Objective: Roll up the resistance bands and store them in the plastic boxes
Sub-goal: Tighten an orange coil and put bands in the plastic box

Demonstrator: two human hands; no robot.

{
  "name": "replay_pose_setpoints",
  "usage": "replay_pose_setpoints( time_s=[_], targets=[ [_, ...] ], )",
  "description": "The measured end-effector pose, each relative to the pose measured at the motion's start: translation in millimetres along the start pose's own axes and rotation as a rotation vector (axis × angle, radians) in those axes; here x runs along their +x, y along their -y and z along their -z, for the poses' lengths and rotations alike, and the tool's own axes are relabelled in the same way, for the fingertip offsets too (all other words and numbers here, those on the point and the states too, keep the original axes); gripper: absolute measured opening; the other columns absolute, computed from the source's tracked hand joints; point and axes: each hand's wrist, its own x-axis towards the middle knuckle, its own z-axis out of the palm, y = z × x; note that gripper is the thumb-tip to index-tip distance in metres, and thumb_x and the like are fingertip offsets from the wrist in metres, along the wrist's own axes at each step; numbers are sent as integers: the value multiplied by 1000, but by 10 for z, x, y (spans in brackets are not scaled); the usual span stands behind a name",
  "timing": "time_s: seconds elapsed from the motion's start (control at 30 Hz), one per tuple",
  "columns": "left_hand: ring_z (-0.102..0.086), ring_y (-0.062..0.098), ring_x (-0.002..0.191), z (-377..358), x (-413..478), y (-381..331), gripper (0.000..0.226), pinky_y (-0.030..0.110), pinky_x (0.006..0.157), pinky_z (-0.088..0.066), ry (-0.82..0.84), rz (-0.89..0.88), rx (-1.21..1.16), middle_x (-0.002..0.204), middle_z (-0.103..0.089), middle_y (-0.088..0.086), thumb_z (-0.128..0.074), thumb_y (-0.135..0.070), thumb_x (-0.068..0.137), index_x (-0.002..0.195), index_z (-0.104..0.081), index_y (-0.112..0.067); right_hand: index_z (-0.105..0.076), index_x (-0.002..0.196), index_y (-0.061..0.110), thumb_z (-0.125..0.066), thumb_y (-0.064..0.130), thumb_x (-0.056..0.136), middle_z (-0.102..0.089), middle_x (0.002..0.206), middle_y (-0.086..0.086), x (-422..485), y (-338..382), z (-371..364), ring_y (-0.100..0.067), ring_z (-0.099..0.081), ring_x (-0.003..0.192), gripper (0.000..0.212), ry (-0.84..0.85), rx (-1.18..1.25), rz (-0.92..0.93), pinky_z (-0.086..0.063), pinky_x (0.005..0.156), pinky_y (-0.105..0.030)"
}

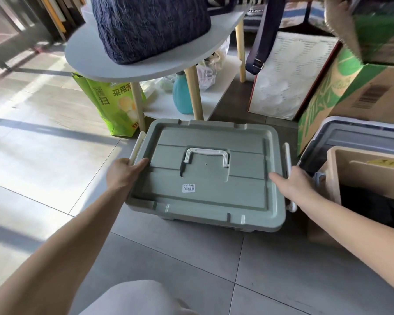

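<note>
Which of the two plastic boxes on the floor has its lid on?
The sage-green box held between the left hand and right hand. It alone is closed; the grey box at far right stands open on top.

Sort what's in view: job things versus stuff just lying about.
Job: green plastic box, lid on; left hand and right hand gripping its sides; grey plastic box. No bands visible.
Lying about: blue bag, round table, teal bottle, green shopping bag, cardboard box.
</note>
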Motion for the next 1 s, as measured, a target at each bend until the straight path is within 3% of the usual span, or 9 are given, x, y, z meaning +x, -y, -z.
replay_pose_setpoints(
  time_s=[0.23, 0.4, 0.47, 0.53, 0.6, 0.63, 0.73, 0.87, 1.0],
  targets=[
    [-50, 31, 61, -5, 97, -112, 51, 32, 53, -32, -70, -47, 81, 56, -52, 8, -64, -52, 78, 56, -49, -8, -51, 90, 4, -51, 37, 89, -51, 77, -9, 37, 172, 25, -27, -45, 71, 33, -86, -208, 143, -32, 56, -31],
    [-56, 33, 68, -18, 249, -182, 44, 29, 55, -35, -116, -122, 208, 68, -62, 10, -60, -49, 81, 59, -53, -12, -48, 83, 7, -44, 38, 93, -46, 65, -3, 89, 259, 21, -22, -44, 58, 33, -117, -309, 222, -27, 47, -26],
    [-55, 32, 75, -34, 281, -192, 31, 32, 60, -38, -112, -194, 262, 83, -65, 11, -57, -42, 86, 72, -55, -15, -49, 87, 10, -41, 46, 93, -55, 74, -7, 96, 265, 17, -27, -53, 65, 38, -87, -358, 235, -41, 53, -30],
    [-55, 36, 97, -133, 314, -291, 23, 41, 77, -44, -61, -363, 269, 115, -60, 13, -53, -31, 90, 104, -56, -12, -49, 94, 13, -37, 54, 92, -61, 84, -9, 110, 277, 33, -29, -58, 73, 44, -19, -390, 206, -51, 64, -37],
    [-37, 41, 127, -270, 314, -524, 46, 51, 105, -31, 60, -418, 308, 143, -41, 8, -50, -36, 91, 132, -44, -14, -48, 105, 14, -35, 59, 91, -63, 94, -11, 88, 323, 104, -29, -61, 80, 49, 82, -371, 155, -53, 72, -42],
    [-24, 43, 135, -334, 305, -673, 50, 56, 111, -19, 114, -389, 331, 148, -34, 6, -48, -42, 91, 134, -41, -17, -46, 115, 14, -35, 60, 91, -63, 105, -13, 68, 356, 163, -30, -61, 88, 53, 137, -379, 129, -53, 77, -42],
    [-9, 38, 141, -543, 204, -1065, 51, 60, 113, -8, 275, -485, 423, 151, -22, 9, -45, -38, 92, 137, -35, -17, -23, 145, 12, -35, 59, 93, -44, 142, -14, -48, 461, 379, -32, -50, 121, 71, 300, -502, 92, -45, 95, -41],
    [-16, 33, 141, -787, -151, -1597, 69, 48, 114, -20, 400, -775, 408, 153, -20, 13, -49, -44, 91, 146, -21, -14, -20, 147, 11, -41, 56, 93, -32, 151, -12, -116, 471, 583, -30, -37, 134, 73, 355, -419, 165, -37, 103, -35],
    [-25, 34, 136, -1147, -700, -2251, 69, 43, 112, -23, 416, -949, 371, 148, -29, 16, -54, -41, 88, 143, -27, -10, -20, 149, 16, -43, 56, 92, -36, 148, -8, 14, 110, 934, -27, -37, 134, 73, 265, -397, 194, -36, 100, -35]
  ],
)
